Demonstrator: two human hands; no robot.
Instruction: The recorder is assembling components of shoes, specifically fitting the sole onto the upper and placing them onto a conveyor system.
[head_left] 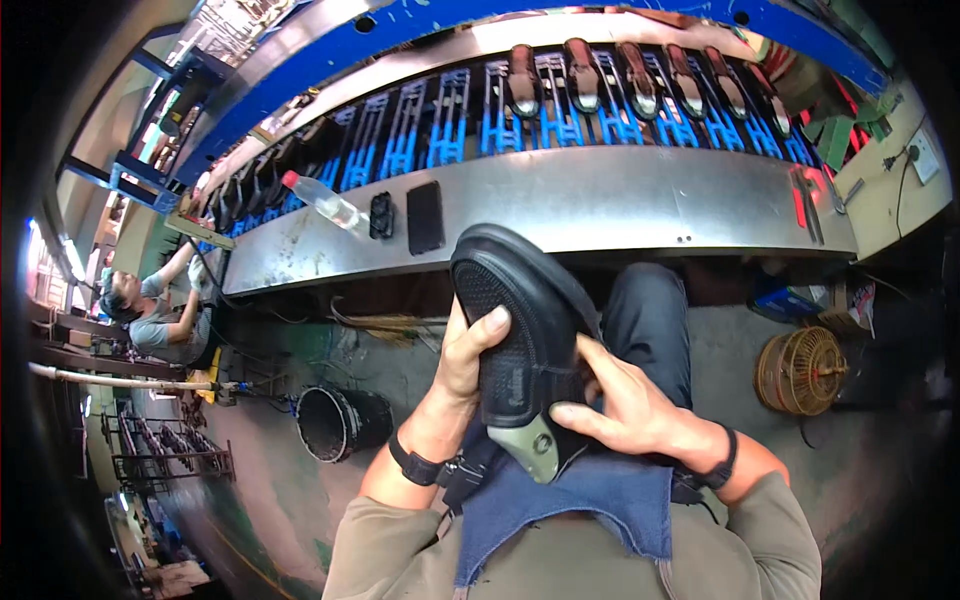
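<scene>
A black shoe is held up in front of my apron, toe end away from me. A dotted texture covers part of its surface. From its near end sticks out a grey-green shoe last with a round hole. My left hand grips the shoe's left side, the thumb lying over the textured face; its other fingers are mostly hidden behind. My right hand is closed around the near right side, thumb by the last and fingers along the edge.
Ahead runs a metal bench bearing a bottle, a phone, a small black case and red-handled tools. Behind it, brown shoes sit on blue racks. A bucket, a round cage-like fan and a co-worker are around me.
</scene>
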